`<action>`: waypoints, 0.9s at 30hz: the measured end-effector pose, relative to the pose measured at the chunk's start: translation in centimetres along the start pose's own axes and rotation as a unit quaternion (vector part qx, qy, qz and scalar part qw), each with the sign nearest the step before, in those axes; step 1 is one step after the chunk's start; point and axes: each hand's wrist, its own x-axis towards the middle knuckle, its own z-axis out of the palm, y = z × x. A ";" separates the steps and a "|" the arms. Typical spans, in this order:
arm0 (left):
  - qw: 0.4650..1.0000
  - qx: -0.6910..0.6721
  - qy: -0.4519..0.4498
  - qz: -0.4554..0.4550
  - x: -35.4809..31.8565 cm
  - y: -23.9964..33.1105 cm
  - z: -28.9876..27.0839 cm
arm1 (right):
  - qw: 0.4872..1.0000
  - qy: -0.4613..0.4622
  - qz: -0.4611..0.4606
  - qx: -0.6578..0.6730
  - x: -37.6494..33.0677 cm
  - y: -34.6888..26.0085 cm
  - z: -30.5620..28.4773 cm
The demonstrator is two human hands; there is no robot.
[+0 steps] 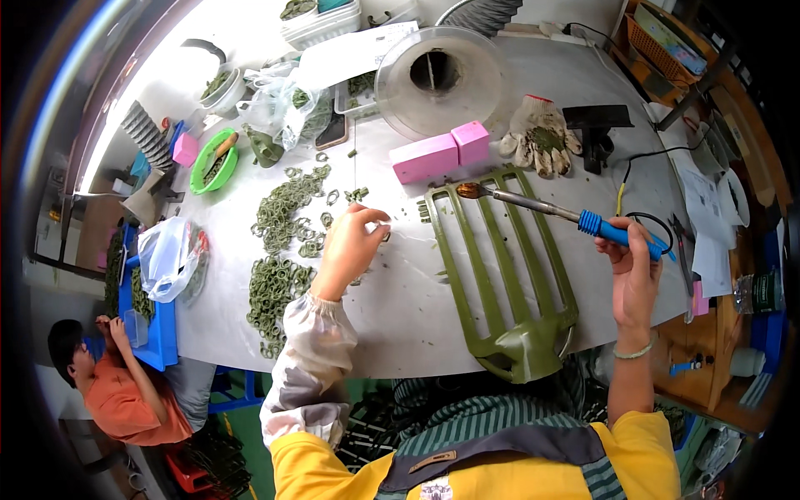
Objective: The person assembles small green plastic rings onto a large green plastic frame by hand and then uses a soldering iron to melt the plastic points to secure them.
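My right hand (635, 279) grips the blue handle of a soldering iron (546, 206). Its metal shaft points left, and the browned, broad tip sits over the upper left part of a slotted olive-green plastic frame (497, 279). Over the table between that frame and a heap of small green rings (282, 218), my left hand (348, 248) has its fingers curled together in a pinch. What those fingers hold, if anything, is too small to make out. A few loose green pieces (357, 195) lie just beyond the left hand.
Pink blocks (440, 152), a wide clear funnel-shaped hood (492, 83), a soiled glove (540, 137) and a black stand (597, 133) line the far side. A green bowl (214, 162) and phone (332, 132) are at left. A co-worker in orange (125, 404) sits left.
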 end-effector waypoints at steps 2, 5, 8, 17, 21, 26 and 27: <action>0.979 0.131 0.107 0.114 -1.5 1.2 -0.1 | 1.000 0.013 0.001 0.002 0.1 0.1 -0.3; 0.961 -0.072 -0.226 -0.142 -5.4 5.1 -1.1 | 0.999 0.043 -0.003 0.003 0.5 0.2 -1.4; 0.860 -0.328 -0.384 -0.080 -11.9 5.6 2.4 | 0.998 0.059 -0.012 0.021 1.1 0.3 -2.2; 0.589 -0.737 -0.166 -0.289 -17.8 11.2 10.3 | 0.986 0.119 -0.018 0.119 2.2 -0.3 -3.8; 0.588 -0.771 -0.157 -0.190 -18.2 12.4 6.8 | 0.975 0.147 -0.047 0.162 2.7 -0.8 -6.0; 0.696 -0.694 -0.184 0.009 -19.0 14.2 1.7 | 0.969 0.138 -0.069 0.195 3.3 -0.6 -8.4; 0.771 -0.607 -0.186 0.050 -18.7 15.0 1.1 | 0.969 0.133 -0.069 0.198 3.4 -0.7 -8.9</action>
